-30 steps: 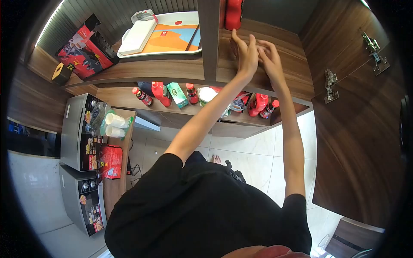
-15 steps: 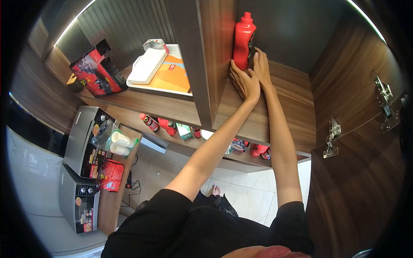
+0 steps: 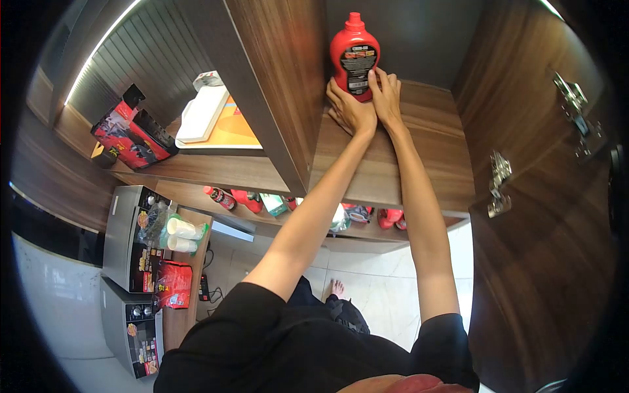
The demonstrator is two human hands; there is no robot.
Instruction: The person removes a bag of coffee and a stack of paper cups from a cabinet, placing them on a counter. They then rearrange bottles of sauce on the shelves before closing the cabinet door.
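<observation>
A red squeeze sauce bottle [image 3: 337,54] stands upright on the wooden cabinet shelf [image 3: 426,124], close to the left partition, its black back label turned toward me. My left hand [image 3: 354,112] cups the lower left of the bottle, with its fingertips partly hidden behind it. On the other side, my right hand [image 3: 386,99] holds the lower right, its thumb on the label's edge. The two hands nearly meet in front of the bottle's base.
In the left compartment are a red and black bag [image 3: 134,137] and a white box [image 3: 204,112] on an orange-patterned tray [image 3: 229,136]. Several red bottles line the lower shelf. An open door with metal hinges [image 3: 501,183] is on the right; microwave-like appliances [image 3: 124,236] stand lower left.
The bottle has turned so its label faces me, and my hands have closed in on both its sides. The whole view has shifted slightly.
</observation>
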